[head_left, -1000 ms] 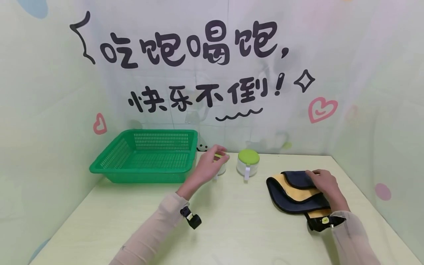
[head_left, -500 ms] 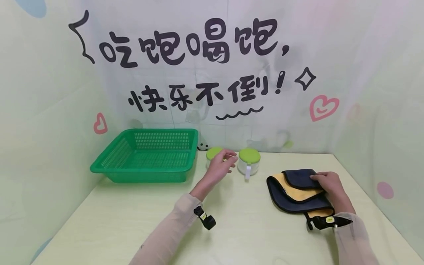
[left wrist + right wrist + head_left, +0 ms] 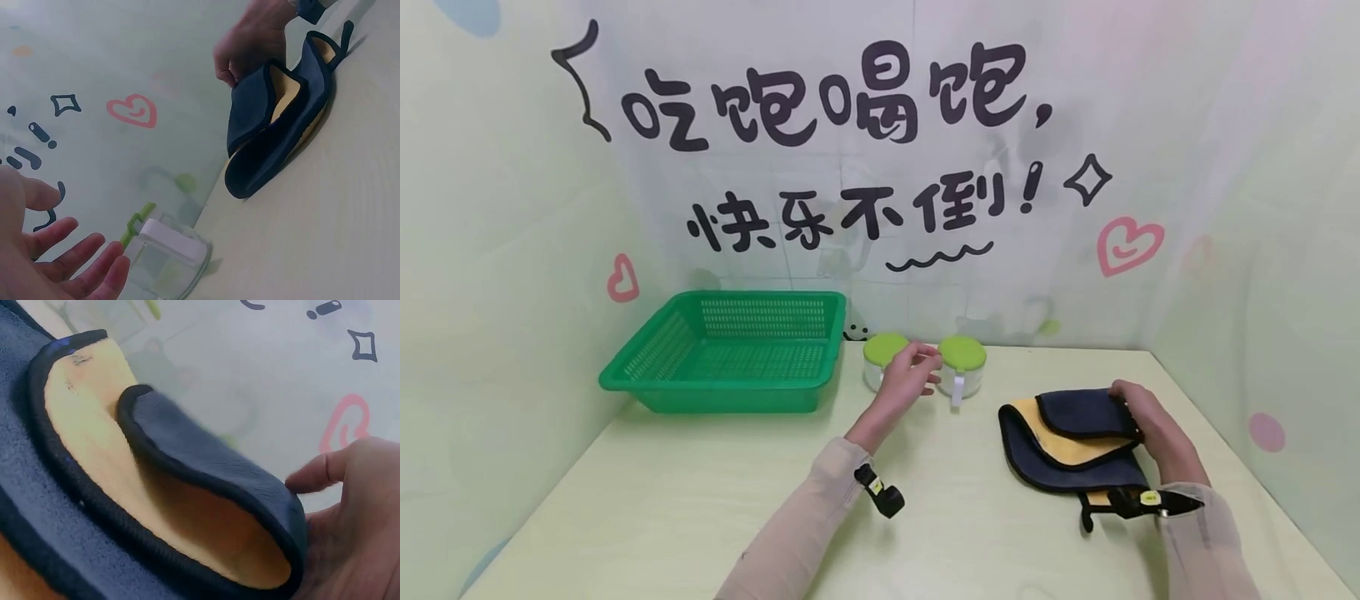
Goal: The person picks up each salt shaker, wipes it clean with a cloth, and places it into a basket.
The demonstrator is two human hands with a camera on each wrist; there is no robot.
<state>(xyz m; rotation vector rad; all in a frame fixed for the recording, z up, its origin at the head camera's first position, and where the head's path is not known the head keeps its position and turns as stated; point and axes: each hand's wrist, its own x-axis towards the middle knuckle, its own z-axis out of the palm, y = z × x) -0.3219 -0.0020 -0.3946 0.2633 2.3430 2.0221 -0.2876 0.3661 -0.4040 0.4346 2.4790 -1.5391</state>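
Note:
A folded cleaning cloth (image 3: 1071, 450), navy on one side and yellow on the other with black edging, lies on the table at the right. My right hand (image 3: 1161, 429) grips its right folded end. In the right wrist view the thumb (image 3: 319, 476) rests at the top of the fold (image 3: 215, 447), with the other fingers behind it. My left hand (image 3: 906, 379) reaches between two green-lidded jars, fingers loosely spread and holding nothing. It partly covers the left jar (image 3: 876, 354). The right jar (image 3: 972, 379), clear with a white handle, stands right by the fingertips.
A green plastic basket (image 3: 722, 386) with slotted walls stands at the back left of the pale table (image 3: 970, 533). Printed fabric walls (image 3: 1045, 275) close off the back and both sides.
My left hand has moved right, from over the left jar to the gap between the jars. My right hand has shifted along the cloth's right end, and the cloth's top fold has moved slightly.

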